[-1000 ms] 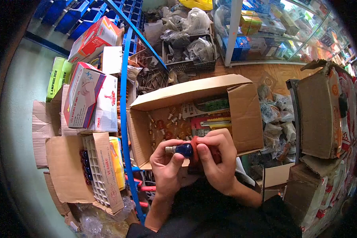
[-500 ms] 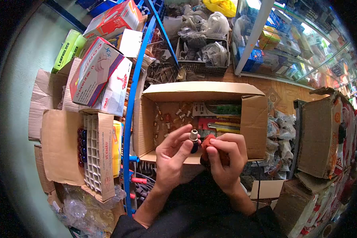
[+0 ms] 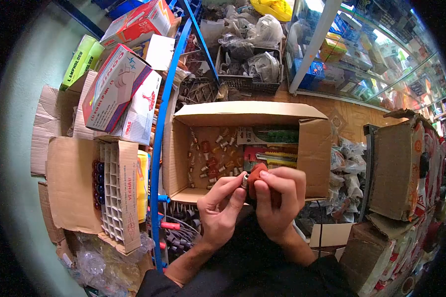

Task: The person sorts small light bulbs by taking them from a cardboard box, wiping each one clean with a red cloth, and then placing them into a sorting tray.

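Between the thumb and fingers of my left hand (image 3: pixel 220 213) is a small light bulb (image 3: pixel 245 181), its metal screw base upright. My right hand (image 3: pixel 282 200) pinches a reddish-brown cloth (image 3: pixel 257 175), which meets the bulb's base. The dark glass of the bulb is mostly hidden by fingers and cloth. Both hands are over the near edge of an open cardboard box (image 3: pixel 314 153). Inside it, several small bulbs (image 3: pixel 213 166) lie loose on the left, and a carded green item (image 3: pixel 277 136) and yellow-handled tools (image 3: pixel 275 159) lie on the right.
A divided carton (image 3: pixel 115 193) with several dark bulbs (image 3: pixel 99 180) stands at the left, beyond a blue metal post (image 3: pixel 159 143). Boxes are stacked above it. At the back are a crate of plastic bags (image 3: pixel 250 81) and a glass cabinet (image 3: pixel 362 64). More cartons (image 3: pixel 394 173) stand right.
My left fingers have closed in around the bulb's base and moved toward my right hand. The cloth now touches the base, where before it was beside the bulb. The view has shifted slightly.
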Available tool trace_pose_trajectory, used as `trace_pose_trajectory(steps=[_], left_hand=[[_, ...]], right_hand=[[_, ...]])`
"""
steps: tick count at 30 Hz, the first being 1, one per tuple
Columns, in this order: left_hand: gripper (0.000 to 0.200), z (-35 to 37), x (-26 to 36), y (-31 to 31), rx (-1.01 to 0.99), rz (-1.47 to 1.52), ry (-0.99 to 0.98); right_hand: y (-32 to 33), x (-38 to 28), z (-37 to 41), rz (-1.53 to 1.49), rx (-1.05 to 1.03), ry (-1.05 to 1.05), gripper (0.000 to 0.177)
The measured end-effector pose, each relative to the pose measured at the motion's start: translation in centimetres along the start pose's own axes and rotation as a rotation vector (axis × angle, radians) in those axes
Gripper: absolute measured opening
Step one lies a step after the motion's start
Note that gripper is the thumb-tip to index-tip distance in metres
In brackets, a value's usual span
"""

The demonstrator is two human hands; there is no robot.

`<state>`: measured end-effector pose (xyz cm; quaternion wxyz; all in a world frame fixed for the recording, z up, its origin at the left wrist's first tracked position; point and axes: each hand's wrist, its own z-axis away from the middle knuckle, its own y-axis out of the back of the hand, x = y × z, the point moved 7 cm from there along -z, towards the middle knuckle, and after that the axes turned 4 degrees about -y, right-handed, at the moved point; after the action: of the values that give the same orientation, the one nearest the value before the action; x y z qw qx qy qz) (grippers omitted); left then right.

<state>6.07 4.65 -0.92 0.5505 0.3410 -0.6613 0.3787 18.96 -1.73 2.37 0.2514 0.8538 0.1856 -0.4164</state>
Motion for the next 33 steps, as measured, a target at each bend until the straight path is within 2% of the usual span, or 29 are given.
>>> trace_pose_trajectory(steps=[3, 5, 8, 9, 12, 13, 16, 17, 20, 21, 24, 27, 30, 31, 33], left_hand=[[0.029, -0.5, -0.3, 0.3, 0.092, 0.068, 0.022], [0.028, -0.5, -0.6, 0.3, 0.072, 0.062, -0.010], [0.027, -0.3, 0.7, -0.4, -0.010, -0.031, -0.098], [0.028, -0.4, 1.4, -0.7, -0.049, -0.077, -0.140], [0.028, -1.8, 1.6, 0.4, 0.005, -0.239, -0.220], [0.030, -1.9, 1.9, 0.4, 0.009, -0.267, -0.245], [0.030, -2.1, 3.2, 0.0, -0.095, -0.420, -0.391], [0.029, -1.9, 2.8, 0.1, -0.074, -0.401, -0.355], [0.027, -2.0, 3.4, -0.2, -0.089, -0.463, -0.520], [0.026, -2.0, 3.5, -0.1, -0.102, -0.459, -0.532], [0.025, -2.1, 2.7, 0.5, -0.092, -0.348, -0.404], [0.022, -2.2, 1.2, 0.6, -0.028, -0.024, -0.102], [0.019, -2.0, 1.6, 0.1, -0.128, -0.140, -0.214], [0.019, -2.1, 2.0, 0.2, -0.151, -0.171, -0.296], [0.021, -2.2, 2.7, 0.2, -0.201, -0.232, -0.462]], right_hand=[[-0.5, -0.6, 0.8, 0.006, -0.043, 0.055, 0.016], [-0.6, -0.5, 0.1, 0.006, -0.064, 0.046, 0.013], [0.0, 1.1, -1.8, 0.026, 0.042, -0.070, 0.021], [0.0, 1.8, -2.5, -0.058, -0.019, -0.114, 0.022], [-0.5, 0.5, -2.5, -0.222, -0.269, -0.044, 0.022], [-0.5, -0.2, -2.6, -0.186, -0.281, -0.045, 0.024], [-0.9, 0.6, -2.5, -0.284, -0.339, -0.167, 0.025], [-1.1, 1.2, -2.0, -0.404, -0.337, -0.327, 0.019], [-1.7, 2.8, -0.3, -0.542, -0.410, -0.745, 0.014], [-2.0, 2.7, -0.5, -0.615, -0.409, -0.768, 0.012], [-1.9, 2.4, -0.9, -0.638, -0.490, -0.628, 0.010], [-1.1, 1.6, -2.3, -0.459, -0.422, -0.120, 0.010], [-1.3, 3.1, -1.1, -0.573, -0.491, -0.567, 0.010], [-1.6, 3.7, -0.5, -0.680, -0.417, -0.738, 0.010], [-1.6, 3.9, -0.6, -0.603, -0.275, -0.714, 0.010]])
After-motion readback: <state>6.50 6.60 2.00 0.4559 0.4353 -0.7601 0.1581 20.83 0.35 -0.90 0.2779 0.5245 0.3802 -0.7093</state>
